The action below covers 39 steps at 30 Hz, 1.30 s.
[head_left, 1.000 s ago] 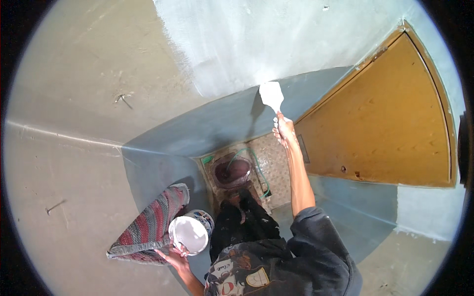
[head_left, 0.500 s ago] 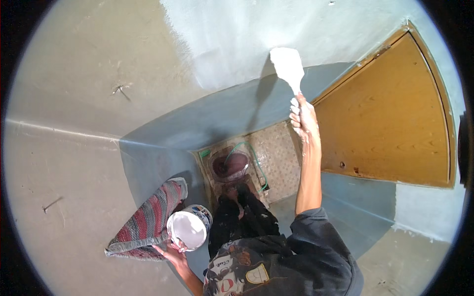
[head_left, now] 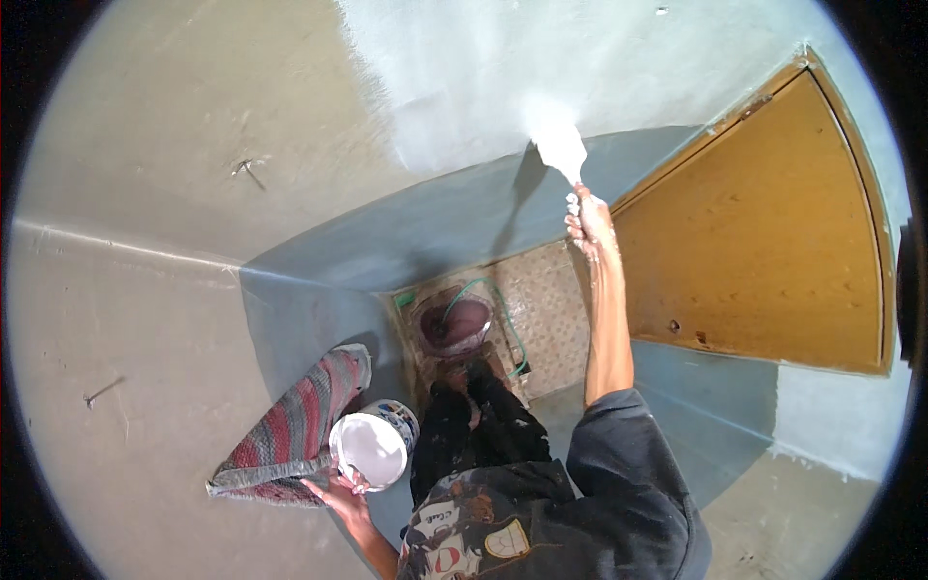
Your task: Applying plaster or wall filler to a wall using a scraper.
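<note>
My right hand [head_left: 590, 220], smeared with white paint, is closed around the handle of a wide paintbrush [head_left: 561, 147]. The brush is coated white, and its bristle end is against the wall or very near it, by the border between the pale coat and the blue-grey band; glare blurs that tip. Low on the left, my left hand [head_left: 343, 493] grips the rim of a paint bucket [head_left: 372, 452], with white paint on its fingers. Pale paint shows inside the bucket, which tilts toward me. Beside it hangs a red and grey striped cloth [head_left: 290, 430].
A wooden door [head_left: 773, 232] stands at the right. Below me, a squat toilet [head_left: 454, 324] is set in the floor, with a green hose [head_left: 505, 314] curving around it onto the tiles [head_left: 546, 309]. Nails [head_left: 248, 171] stick out of the bare left wall.
My right hand has brought the brush slightly lower along the wall, toward the blue-grey band. The left hand keeps its hold on the bucket. The whole view has shifted a little.
</note>
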### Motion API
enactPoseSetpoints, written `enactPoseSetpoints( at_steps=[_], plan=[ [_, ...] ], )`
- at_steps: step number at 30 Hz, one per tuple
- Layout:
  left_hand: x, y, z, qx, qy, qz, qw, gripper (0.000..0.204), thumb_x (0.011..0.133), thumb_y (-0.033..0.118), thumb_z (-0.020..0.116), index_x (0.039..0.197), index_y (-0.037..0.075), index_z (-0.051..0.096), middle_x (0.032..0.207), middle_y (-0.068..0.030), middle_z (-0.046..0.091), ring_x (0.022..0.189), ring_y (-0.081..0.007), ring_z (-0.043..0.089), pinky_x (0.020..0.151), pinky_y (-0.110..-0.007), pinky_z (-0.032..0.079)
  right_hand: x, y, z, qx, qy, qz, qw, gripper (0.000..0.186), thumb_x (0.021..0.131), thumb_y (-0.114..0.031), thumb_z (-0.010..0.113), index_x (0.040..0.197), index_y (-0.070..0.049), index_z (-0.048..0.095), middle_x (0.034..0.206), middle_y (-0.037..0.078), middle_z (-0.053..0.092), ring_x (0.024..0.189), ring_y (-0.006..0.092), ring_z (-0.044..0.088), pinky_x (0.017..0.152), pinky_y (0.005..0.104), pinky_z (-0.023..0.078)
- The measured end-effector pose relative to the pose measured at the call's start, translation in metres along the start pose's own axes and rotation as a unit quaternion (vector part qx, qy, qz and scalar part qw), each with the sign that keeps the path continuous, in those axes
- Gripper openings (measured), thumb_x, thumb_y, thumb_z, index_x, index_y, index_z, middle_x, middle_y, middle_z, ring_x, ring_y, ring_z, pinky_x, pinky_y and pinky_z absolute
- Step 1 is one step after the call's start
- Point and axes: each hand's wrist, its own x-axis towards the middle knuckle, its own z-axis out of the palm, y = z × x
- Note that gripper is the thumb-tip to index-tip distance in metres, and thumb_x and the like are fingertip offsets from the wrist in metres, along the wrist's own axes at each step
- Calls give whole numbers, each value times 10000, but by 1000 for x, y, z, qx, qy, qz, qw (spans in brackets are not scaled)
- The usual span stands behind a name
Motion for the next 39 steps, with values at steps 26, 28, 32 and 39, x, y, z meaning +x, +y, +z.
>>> enactPoseSetpoints(
  at_steps=[26, 28, 32, 39],
  plan=[
    [-4, -4, -15, -24, -11, 15, 1000, 836, 642, 761, 289, 988, 4, 363, 490, -43, 348, 373, -121, 288, 326, -211, 229, -17, 56, 43, -7, 17, 6, 1000, 329, 830, -361, 427, 662, -78, 432, 464, -13, 358, 331, 56, 315, 270, 191, 200],
    [-2, -3, -17, -28, -16, 10, 999, 835, 644, 761, 285, 986, 2, 363, 489, -42, 344, 373, -121, 284, 326, -213, 228, -11, 57, 57, 56, -28, 17, 998, 326, 844, -346, 408, 668, -72, 420, 456, -10, 349, 328, 60, 315, 265, 195, 200],
    [0, -3, -18, -45, -17, 4, 999, 859, 645, 762, 276, 1017, -9, 353, 488, -44, 345, 367, -123, 280, 323, -217, 229, -19, 62, 73, 33, -17, 13, 999, 333, 856, -344, 387, 672, -67, 414, 468, -10, 349, 335, 63, 325, 263, 196, 206],
    [-1, -4, -18, -18, -24, 14, 999, 906, 629, 774, 279, 1062, -21, 316, 489, -44, 349, 362, -120, 285, 321, -215, 237, -32, 79, 101, 91, -69, 45, 992, 303, 861, -304, 403, 681, -60, 410, 461, -31, 334, 329, 64, 333, 257, 183, 196]
  ],
)
